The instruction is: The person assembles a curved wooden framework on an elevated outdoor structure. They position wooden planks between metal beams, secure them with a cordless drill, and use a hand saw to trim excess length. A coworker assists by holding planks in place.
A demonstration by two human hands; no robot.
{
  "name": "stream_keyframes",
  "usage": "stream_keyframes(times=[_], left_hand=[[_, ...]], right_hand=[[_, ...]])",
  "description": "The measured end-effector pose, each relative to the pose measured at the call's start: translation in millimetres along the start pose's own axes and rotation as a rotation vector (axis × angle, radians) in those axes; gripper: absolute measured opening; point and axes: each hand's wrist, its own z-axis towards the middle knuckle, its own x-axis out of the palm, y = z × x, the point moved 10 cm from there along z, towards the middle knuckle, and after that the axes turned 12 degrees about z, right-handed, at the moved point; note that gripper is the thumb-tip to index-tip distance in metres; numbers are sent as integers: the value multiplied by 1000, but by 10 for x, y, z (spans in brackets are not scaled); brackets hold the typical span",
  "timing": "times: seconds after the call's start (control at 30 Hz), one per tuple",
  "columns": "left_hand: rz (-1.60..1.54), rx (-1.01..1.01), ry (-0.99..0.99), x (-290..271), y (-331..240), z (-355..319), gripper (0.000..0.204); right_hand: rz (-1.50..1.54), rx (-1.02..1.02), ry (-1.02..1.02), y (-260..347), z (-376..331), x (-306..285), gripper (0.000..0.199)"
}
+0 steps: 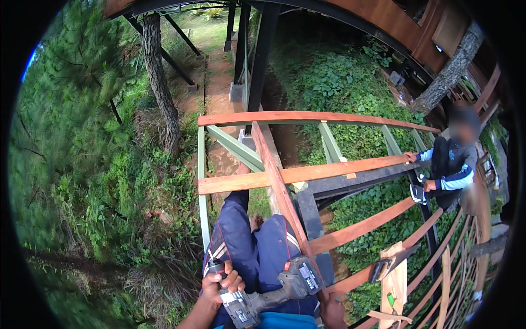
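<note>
My left hand (223, 281) is closed around the nose of a dark cordless drill (267, 296), just behind its chuck and bit. The drill lies across my lap, its battery end toward the right. My right hand (332, 310) rests at the near end of a reddish wooden board (280, 194), low in the picture; its fingers are mostly hidden. That board slants away beside my right thigh and crosses a lighter wooden beam (307, 173). My legs in blue trousers (233, 236) hang within the frame.
A co-worker (457, 156) sits at the right, one hand on the beam. Green metal supports (236, 148) carry the outer rail (318, 117). A handsaw (392, 264) and a green-handled tool (392, 300) lie on a plank at the right. Open gaps show ground and plants below.
</note>
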Motion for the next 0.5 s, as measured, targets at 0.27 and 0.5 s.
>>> stream_keyframes(times=[0.27, 0.5], left_hand=[[0, -6, 17, 12, 0, 9, 26], [-4, 31, 45, 42, -21, -27, 26]], right_hand=[[89, -61, -55, 583, 985, -164, 43], [41, -48, -78, 917, 1580, -261, 44]])
